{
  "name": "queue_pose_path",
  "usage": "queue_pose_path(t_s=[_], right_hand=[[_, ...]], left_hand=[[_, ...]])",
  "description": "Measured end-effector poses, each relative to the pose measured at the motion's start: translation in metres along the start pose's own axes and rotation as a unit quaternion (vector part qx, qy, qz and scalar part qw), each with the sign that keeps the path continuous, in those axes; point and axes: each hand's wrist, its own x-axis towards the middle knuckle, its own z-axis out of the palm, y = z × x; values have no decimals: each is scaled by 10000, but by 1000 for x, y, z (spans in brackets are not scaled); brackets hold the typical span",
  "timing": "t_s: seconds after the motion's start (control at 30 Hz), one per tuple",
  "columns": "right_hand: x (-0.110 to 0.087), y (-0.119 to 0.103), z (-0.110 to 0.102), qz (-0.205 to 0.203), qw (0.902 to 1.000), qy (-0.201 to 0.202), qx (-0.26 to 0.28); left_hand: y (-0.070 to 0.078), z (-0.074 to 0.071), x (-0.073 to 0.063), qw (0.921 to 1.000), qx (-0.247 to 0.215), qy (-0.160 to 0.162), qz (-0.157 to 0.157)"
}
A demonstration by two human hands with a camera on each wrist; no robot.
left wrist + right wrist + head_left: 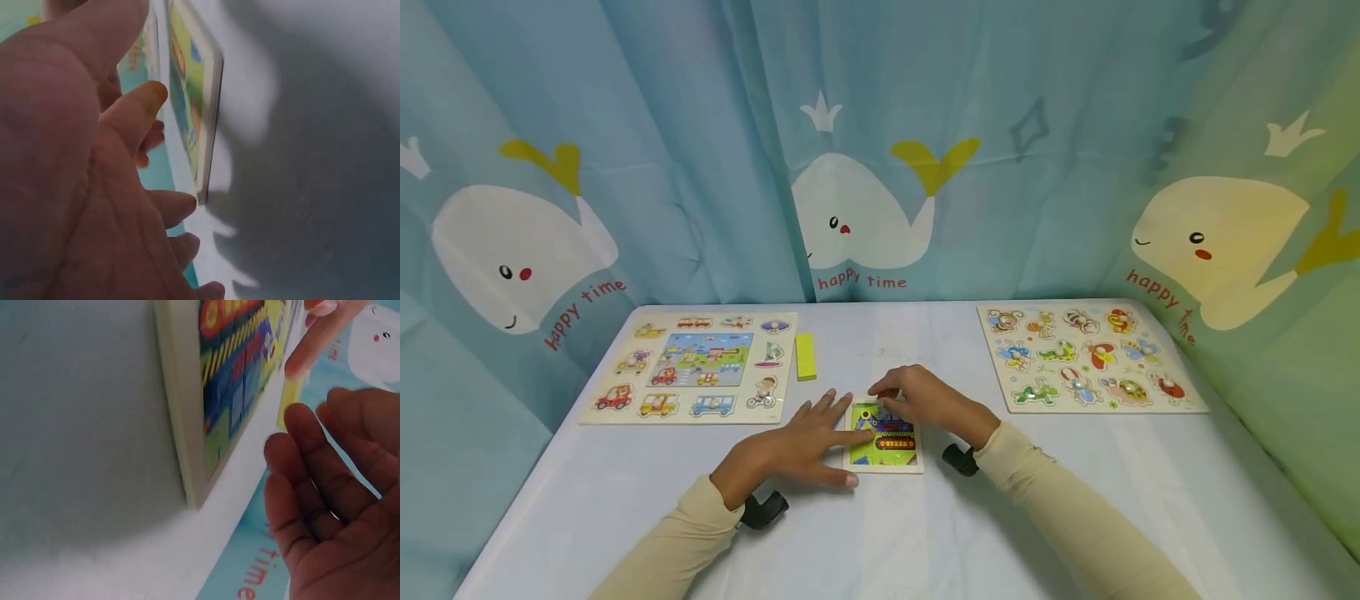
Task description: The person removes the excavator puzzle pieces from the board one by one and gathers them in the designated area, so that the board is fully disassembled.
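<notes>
A small square jigsaw puzzle (895,457) in a pale frame lies on the table between the hands, showing a tracked vehicle on green. My left hand (808,442) spreads its fingers along the puzzle's left side, one straight finger reaching over the picture. Above the puzzle's upper right part is my right hand (925,402), its fingers bent loosely downward. In the right wrist view, nothing shows between the fingers (315,465) of that hand, and the puzzle (234,381) is beside them. The left wrist view shows the puzzle's frame (212,94) close to the left fingertips.
A vehicle peg puzzle board (775,350) lies at the back left, with a yellow block (806,357) beside it. An insect peg puzzle board (1078,358) lies at the back right. Behind the white table (895,533) hangs a blue whale-print curtain (715,167).
</notes>
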Motion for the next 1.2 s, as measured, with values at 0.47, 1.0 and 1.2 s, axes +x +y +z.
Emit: queue_pose_path(t_s=[0.47, 1.0, 1.2], right_hand=[[16, -10, 15, 143, 9946, -548, -870], [22, -12, 19, 94, 9825, -736, -1709], [20, -12, 17, -367, 9663, -805, -2417]], left_hand=[[6, 10, 0, 9999, -81, -18, -129], [4, 17, 0, 9995, -88, 294, -84], [4, 17, -1, 9996, -117, 268, -62]])
